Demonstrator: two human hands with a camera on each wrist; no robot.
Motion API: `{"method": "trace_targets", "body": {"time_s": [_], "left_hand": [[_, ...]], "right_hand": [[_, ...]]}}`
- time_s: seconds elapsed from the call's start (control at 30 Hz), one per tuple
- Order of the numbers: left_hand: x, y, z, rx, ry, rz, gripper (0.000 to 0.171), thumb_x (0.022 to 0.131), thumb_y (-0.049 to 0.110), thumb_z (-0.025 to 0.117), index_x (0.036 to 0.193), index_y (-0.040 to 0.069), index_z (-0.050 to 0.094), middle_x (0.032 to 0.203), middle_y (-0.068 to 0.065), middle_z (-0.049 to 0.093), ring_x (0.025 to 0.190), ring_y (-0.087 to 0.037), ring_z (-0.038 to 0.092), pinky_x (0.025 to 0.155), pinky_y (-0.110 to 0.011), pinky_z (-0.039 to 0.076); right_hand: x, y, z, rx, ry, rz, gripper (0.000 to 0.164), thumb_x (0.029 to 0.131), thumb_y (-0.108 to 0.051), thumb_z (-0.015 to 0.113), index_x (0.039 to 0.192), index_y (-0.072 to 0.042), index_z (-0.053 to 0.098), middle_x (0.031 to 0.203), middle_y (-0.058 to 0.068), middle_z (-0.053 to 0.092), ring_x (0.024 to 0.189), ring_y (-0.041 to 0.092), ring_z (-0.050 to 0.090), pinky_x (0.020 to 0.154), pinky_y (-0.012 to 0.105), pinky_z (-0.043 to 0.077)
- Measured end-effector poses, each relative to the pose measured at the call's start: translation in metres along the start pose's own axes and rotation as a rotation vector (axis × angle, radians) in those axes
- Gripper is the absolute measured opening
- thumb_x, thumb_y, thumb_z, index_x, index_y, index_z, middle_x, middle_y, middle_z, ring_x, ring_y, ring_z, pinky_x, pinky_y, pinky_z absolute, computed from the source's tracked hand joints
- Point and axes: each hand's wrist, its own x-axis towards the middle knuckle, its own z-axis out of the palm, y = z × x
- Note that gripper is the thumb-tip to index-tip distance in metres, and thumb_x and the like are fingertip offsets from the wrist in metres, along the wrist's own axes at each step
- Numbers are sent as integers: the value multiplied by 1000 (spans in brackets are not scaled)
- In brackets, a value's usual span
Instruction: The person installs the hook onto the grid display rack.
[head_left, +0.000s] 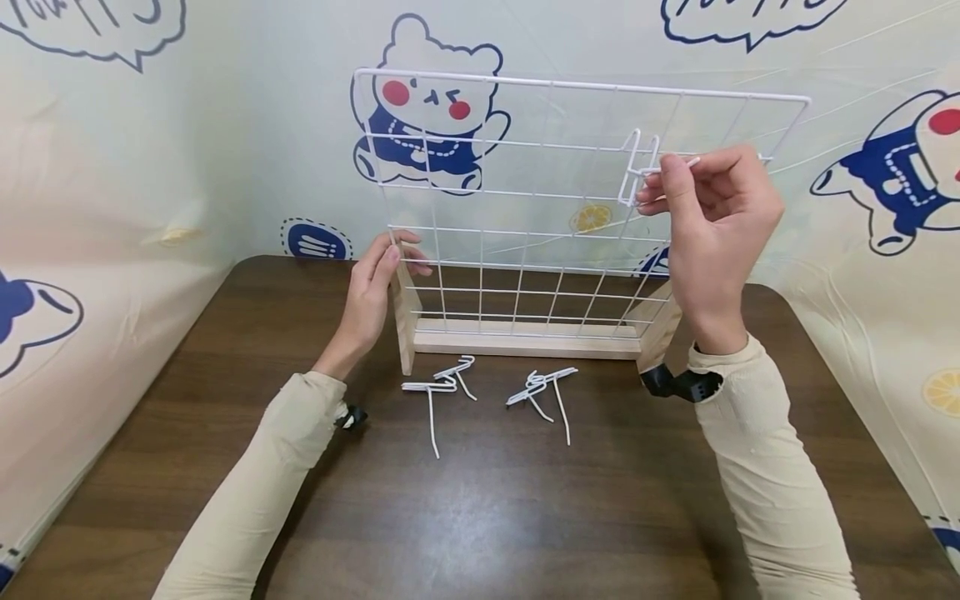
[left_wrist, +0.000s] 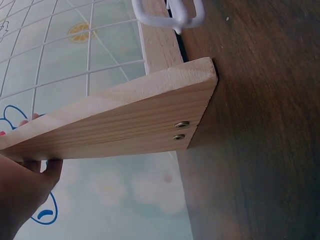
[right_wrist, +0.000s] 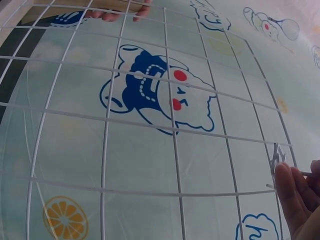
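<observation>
White hook (head_left: 635, 172) pinched in right hand (head_left: 712, 227), wooden rack side (head_left: 406, 321) gripped by left hand (head_left: 371, 290)

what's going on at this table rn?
A person is working on a white wire grid rack standing on the table. Their left hand grips its left wooden upright. Their right hand pinches a white wire hook against or close to the upper right of the grid; I can't tell whether it's hooked on. More white hooks lie on the table in front of the rack.
</observation>
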Motion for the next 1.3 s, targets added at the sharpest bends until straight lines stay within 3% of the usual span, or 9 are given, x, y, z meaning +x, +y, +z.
{"method": "trace_targets", "body": {"time_s": [0.13,0.27,0.33,0.57,0.67,0.83,1.03,1.23,1.3], "left_hand": [[0,0,1,-11,3,3,38,108,22,35,126,-6,53,106,-31,62,94,-46,63,96,-45,49],[0,0,1,-13,7,6,36,108,20,35,126,-5,54,106,-32,61,93,-48,62,95,-44,49],[-1,6,2,-4,10,1,36,108,18,33,126,-7,53,106,-35,60,93,-50,61,96,-46,49],[-3,28,8,-5,13,9,36,107,13,32,124,-13,50,104,-42,56,90,-42,63,93,-44,49],[-3,31,9,6,11,10,36,107,12,32,123,-16,48,104,-43,55,91,-50,60,93,-49,48],[-1,20,8,-4,12,16,33,107,10,31,121,-9,53,104,-44,55,91,-54,58,93,-53,47],[1,0,4,5,20,16,34,108,17,32,124,-4,54,105,-38,59,92,-51,60,92,-49,48],[0,-3,2,20,19,3,33,108,20,33,125,4,57,107,-32,62,94,-43,63,91,-38,49],[0,-2,3,23,19,2,33,108,19,33,125,2,56,106,-31,62,94,-43,63,91,-37,50]], "right_hand": [[-2,-5,5,-3,8,-5,14,91,-1,69,80,-7,62,77,25,69,60,25,66,60,30,57],[-3,3,5,-60,-14,-28,13,90,-4,71,80,-4,62,77,20,70,61,24,66,62,29,57],[-5,9,3,-98,-33,-41,13,90,-6,71,82,-1,63,78,17,71,63,23,66,63,28,57],[-12,15,-1,-166,-102,-68,22,92,-10,70,87,10,63,82,7,72,67,20,68,65,27,57],[-17,16,-3,-170,-145,-63,22,92,-9,69,91,13,63,83,8,72,69,19,69,65,26,57],[-33,19,-12,-193,-183,-45,17,90,-2,70,102,10,66,86,13,73,72,14,69,65,24,57],[-58,21,-22,-239,-196,-57,13,88,5,70,100,9,71,83,15,73,66,10,67,64,18,54],[-80,20,-29,-263,-241,-54,16,86,6,70,102,8,70,86,13,74,64,11,65,68,17,53],[-84,19,-32,-265,-257,-53,16,87,6,69,103,8,69,86,12,74,65,11,65,69,17,53]]}}
